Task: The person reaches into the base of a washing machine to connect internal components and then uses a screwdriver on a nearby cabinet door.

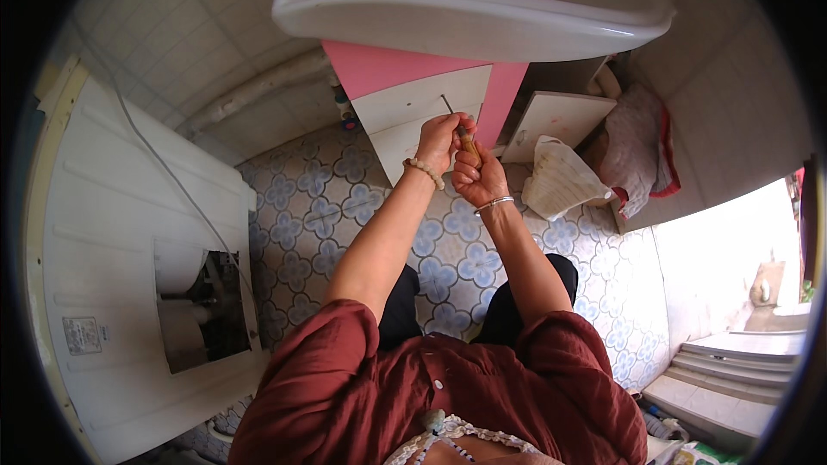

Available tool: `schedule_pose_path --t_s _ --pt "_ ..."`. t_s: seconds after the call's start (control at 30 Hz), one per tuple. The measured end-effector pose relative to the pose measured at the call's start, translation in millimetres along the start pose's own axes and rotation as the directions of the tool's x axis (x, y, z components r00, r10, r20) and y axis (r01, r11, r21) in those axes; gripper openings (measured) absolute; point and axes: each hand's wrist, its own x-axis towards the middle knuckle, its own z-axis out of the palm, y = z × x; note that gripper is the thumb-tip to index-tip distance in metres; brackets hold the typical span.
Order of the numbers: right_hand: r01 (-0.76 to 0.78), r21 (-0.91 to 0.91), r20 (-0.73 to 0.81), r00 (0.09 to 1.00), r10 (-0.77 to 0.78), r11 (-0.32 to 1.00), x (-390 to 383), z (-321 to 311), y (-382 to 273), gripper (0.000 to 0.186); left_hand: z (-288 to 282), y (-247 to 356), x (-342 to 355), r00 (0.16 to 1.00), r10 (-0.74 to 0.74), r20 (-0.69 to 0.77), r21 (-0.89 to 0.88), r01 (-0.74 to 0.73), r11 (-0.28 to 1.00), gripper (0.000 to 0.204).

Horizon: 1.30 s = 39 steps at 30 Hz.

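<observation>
Both my hands are in front of a pink and white cabinet point(392, 116) under a white sink point(465, 9). My left hand point(438, 142) is closed around the upper part of a tool with a yellow-brown handle point(469, 151); a thin metal shaft point(447, 103) points up from it toward the cabinet's white front, and whether it touches that front I cannot tell. My right hand point(481, 179) is closed on the lower end of the handle, just below and right of my left hand.
A white appliance point(103, 189) with an opening in its panel and a loose hose stands on the left. An open cabinet door point(551, 125), a white plastic container point(560, 181) and a red-edged grey cloth point(637, 146) are at right. My legs are over the patterned tile floor point(319, 215).
</observation>
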Motion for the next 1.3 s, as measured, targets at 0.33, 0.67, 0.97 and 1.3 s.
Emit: schedule_pose_path --t_s 0.33,0.67,0.97,1.3 --pt "0.123 -0.981 0.188 0.795 -0.576 -0.152 -10.5 8.0 -0.5 0.028 -1.8 -0.6 4.0 0.999 0.033 -0.043 0.132 -0.027 0.991 0.016" --pt "0.208 -0.272 0.042 0.978 -0.204 0.940 -3.2 -7.3 -11.5 0.024 6.2 -0.2 7.0 0.993 0.065 -0.103 0.099 -0.055 0.994 0.015" --pt "0.117 -0.955 0.270 0.730 -0.629 -0.274 -5.5 7.5 -2.8 0.020 3.2 -6.0 6.7 0.989 0.059 -0.134 0.132 -0.041 0.990 0.013" --pt "-0.221 0.433 0.264 0.958 0.112 0.874 3.4 -2.0 -6.3 0.033 0.5 0.7 3.7 0.999 0.019 -0.045 0.026 -0.018 0.999 0.015"
